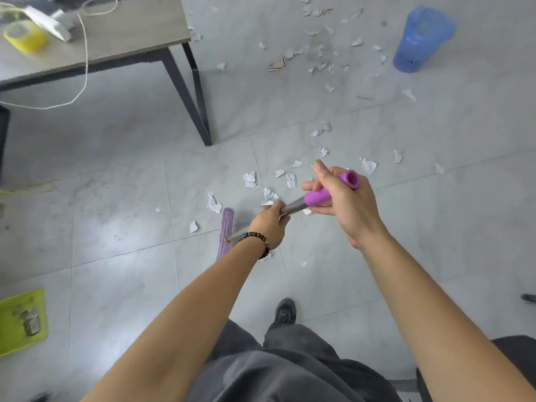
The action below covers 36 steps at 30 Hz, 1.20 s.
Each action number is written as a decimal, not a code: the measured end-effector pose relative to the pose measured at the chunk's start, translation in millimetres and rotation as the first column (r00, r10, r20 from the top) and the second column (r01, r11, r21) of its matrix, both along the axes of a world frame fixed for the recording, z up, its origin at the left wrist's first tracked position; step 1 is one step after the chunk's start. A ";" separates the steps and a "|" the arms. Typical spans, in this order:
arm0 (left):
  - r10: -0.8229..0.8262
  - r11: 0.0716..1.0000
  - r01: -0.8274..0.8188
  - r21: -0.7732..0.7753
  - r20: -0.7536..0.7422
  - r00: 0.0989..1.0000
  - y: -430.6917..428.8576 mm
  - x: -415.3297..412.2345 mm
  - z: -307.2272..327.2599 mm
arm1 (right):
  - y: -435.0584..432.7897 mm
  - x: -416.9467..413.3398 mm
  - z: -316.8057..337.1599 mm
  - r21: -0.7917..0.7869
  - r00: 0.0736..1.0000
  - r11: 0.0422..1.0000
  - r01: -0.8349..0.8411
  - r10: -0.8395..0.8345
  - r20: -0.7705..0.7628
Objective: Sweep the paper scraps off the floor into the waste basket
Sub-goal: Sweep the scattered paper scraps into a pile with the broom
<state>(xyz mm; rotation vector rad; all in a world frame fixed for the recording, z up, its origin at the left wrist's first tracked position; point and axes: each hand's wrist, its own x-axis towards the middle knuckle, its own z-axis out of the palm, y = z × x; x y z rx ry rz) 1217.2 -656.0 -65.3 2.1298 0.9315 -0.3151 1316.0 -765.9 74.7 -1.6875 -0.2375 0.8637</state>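
Note:
I hold a broom [295, 206] with a metal shaft and a purple grip. My right hand [345, 204] is closed around the purple grip near its top end. Lower on the shaft, my left hand [269, 224], with a bead bracelet at the wrist, grips the metal part. The purple broom head [225, 232] rests on the grey tiled floor just left of my left hand. White paper scraps [251, 179] lie scattered around and beyond the head, and several more paper scraps [319, 50] lie farther off. A blue mesh waste basket [420, 39] stands at the far right.
A grey table [121, 33] with black legs stands at the upper left, carrying a yellow tape roll [24, 34] and a white cord. A yellow-green dustpan [23, 320] lies on the floor at the lower left. My dark shoe [285, 310] is below my hands.

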 end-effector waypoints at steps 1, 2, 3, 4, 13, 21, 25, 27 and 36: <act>0.004 1.000 -0.004 0.021 -0.006 1.000 5.3 -3.2 2.1 | 3.6 3.2 1.1 0.017 1.000 1.000 -0.018 0.019 -0.016; 0.015 0.999 -0.014 0.044 -0.016 1.000 12.2 -8.7 3.4 | 9.2 4.6 0.1 0.030 0.998 0.999 -0.043 0.044 -0.033; 0.033 0.997 -0.031 0.065 -0.031 0.999 20.4 -16.3 3.4 | 16.7 4.1 -3.0 0.040 0.996 0.997 -0.069 0.071 -0.054; 0.058 0.995 -0.053 0.086 -0.051 0.997 30.0 -26.3 2.1 | 26.2 1.1 -8.3 0.050 0.992 0.994 -0.094 0.098 -0.083; 0.314 0.944 -0.291 0.158 -0.147 0.938 147.3 -140.3 -51.9 | 151.2 -85.0 -91.3 0.152 0.883 0.962 -0.228 0.270 -0.384; 0.463 0.886 -0.460 0.048 -0.114 0.879 253.5 -153.2 -115.9 | 266.7 -101.7 -134.7 0.056 0.872 0.970 -0.235 0.236 -0.430; 0.244 0.968 -0.249 -0.021 -0.140 0.960 278.3 -104.5 -127.7 | 285.3 -52.8 -128.8 -0.078 0.935 0.980 -0.182 0.147 -0.323; 0.164 0.983 -0.168 -0.070 -0.063 0.984 277.4 -63.6 -123.8 | 280.6 -11.8 -111.1 -0.113 0.956 0.991 -0.076 0.040 -0.289; -0.040 0.993 0.050 -0.106 0.100 0.994 224.9 108.6 -70.6 | 236.2 113.0 -16.7 -0.149 0.994 0.983 0.111 -0.108 0.034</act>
